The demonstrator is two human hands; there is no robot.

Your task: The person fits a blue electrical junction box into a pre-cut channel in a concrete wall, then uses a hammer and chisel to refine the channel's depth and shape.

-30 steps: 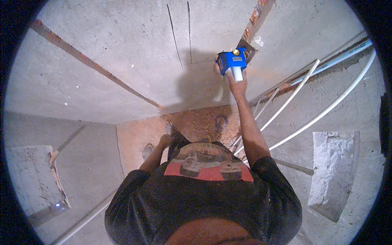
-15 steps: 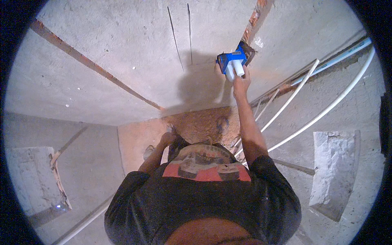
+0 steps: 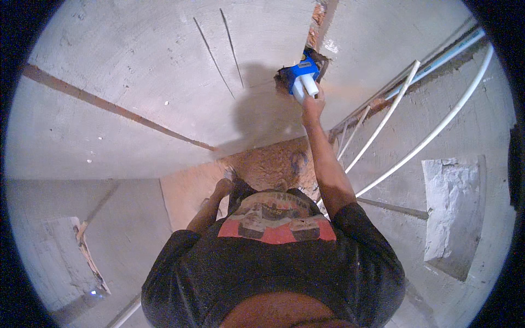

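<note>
My right hand (image 3: 311, 103) grips a blue plastic fitting body (image 3: 303, 69) with two white tubular pieces (image 3: 308, 83) pointing down from it. The blue body is at a rough cutout in the plastered wall (image 3: 322, 64), below a vertical chase showing red brick (image 3: 317, 24); whether it sits inside the cutout I cannot tell. My left hand (image 3: 223, 187) hangs low beside my dark trouser leg, its fingers too small and dim to make out.
Several white pipes (image 3: 391, 117) curve along the right wall, with a pale blue pipe (image 3: 454, 49) in a groove behind them. A sloping chase (image 3: 117, 107) crosses the left wall. Rubble (image 3: 268, 158) lies on the floor. Recesses (image 3: 451, 213) sit in both side walls.
The blue body has tilted and moved slightly up and left in view, closer over the cutout, with my right hand. The whole view has shifted a little. My left hand stays low.
</note>
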